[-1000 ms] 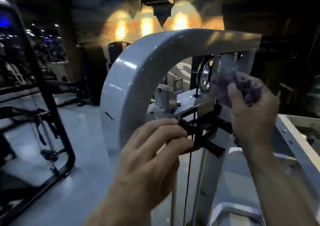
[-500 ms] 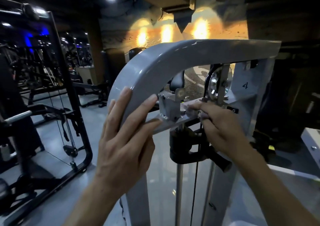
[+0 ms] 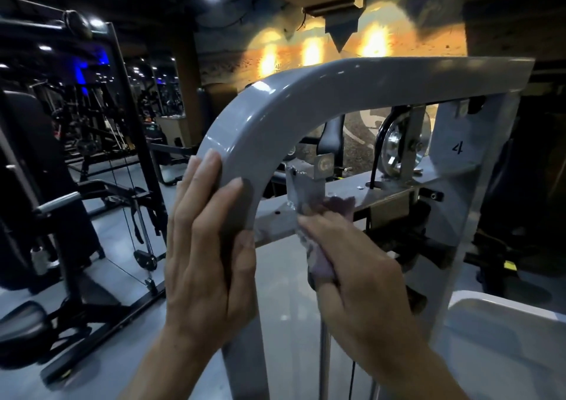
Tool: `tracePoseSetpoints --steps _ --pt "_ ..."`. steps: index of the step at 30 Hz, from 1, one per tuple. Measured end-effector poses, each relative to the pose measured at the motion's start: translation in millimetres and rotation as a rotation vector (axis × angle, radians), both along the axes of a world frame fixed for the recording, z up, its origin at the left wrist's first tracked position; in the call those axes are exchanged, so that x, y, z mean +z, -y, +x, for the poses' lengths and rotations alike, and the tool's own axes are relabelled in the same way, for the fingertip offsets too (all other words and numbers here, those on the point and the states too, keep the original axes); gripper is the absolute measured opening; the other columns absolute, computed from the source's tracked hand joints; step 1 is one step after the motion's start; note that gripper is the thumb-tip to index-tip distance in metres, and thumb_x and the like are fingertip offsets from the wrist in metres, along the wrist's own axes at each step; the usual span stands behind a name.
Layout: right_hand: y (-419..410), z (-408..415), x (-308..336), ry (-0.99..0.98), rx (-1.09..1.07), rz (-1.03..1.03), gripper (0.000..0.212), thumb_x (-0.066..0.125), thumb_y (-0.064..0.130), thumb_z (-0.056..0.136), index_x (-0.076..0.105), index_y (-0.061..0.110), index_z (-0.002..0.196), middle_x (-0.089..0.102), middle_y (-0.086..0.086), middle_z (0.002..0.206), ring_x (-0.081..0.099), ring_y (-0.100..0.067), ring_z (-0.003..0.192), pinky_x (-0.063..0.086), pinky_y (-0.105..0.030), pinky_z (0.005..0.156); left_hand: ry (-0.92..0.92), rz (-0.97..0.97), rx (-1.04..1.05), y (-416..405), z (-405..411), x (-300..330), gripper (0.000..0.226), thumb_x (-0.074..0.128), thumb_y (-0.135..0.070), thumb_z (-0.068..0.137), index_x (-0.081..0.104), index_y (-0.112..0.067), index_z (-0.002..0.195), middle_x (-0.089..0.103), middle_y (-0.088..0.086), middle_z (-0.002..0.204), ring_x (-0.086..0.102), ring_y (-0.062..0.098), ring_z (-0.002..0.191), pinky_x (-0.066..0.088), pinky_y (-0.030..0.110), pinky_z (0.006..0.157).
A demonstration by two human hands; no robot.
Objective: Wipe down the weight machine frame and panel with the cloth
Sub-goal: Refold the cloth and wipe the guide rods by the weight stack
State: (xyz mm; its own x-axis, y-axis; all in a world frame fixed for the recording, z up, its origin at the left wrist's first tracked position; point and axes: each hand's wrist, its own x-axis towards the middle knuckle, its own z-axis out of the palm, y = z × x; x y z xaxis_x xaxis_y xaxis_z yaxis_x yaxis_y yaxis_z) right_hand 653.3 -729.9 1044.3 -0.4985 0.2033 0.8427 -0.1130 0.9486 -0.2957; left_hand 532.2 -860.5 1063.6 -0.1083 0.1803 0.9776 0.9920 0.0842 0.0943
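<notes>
The grey weight machine frame [image 3: 306, 93] curves over from a left upright to a flat top bar. A clear panel [image 3: 465, 167] marked "4" hangs at its right end, beside a metal pulley [image 3: 398, 151]. My left hand [image 3: 208, 246] lies flat against the curved upright, fingers spread and wrapped around its edge. My right hand [image 3: 355, 271] presses a crumpled purple cloth [image 3: 324, 246] onto the grey crossbar [image 3: 343, 203] just under a small metal bracket [image 3: 306, 182]. Most of the cloth is hidden in my fist.
A black cable machine [image 3: 92, 154] with pulleys and straps stands on the grey floor at left. A white frame piece [image 3: 505, 323] sits low at right. A black knob [image 3: 428, 246] and cables hang under the crossbar. Warm wall lights [image 3: 309, 53] glow behind.
My right hand came down from the clear panel to the crossbar and slid the cloth left toward the bracket. My left hand left the black knob and now rests flat on the curved upright.
</notes>
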Motion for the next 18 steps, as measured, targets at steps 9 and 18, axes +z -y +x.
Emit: tracePoseSetpoints --steps 9,18 --pt "-4.4 -12.5 14.8 0.107 0.070 0.097 0.039 0.046 0.024 0.098 0.066 0.011 0.129 0.069 0.001 0.127 0.059 -0.016 0.124 0.043 -0.039 0.111 0.054 0.039 -0.065 -1.6 0.7 -2.4 0.046 0.042 -0.006 0.097 0.037 -0.002 0.142 0.033 0.019 0.158 0.032 0.037 0.151 0.032 0.057 0.119" --pt "22.2 -36.8 30.8 0.147 0.105 -0.002 0.060 0.039 0.030 0.096 0.038 0.011 0.153 0.070 0.004 0.106 0.055 -0.014 0.101 0.044 -0.037 0.104 0.080 0.029 -0.081 -1.0 -0.9 -1.9 0.046 0.042 -0.003 0.096 0.036 -0.001 0.141 0.034 0.021 0.158 0.032 0.036 0.151 0.032 0.051 0.120"
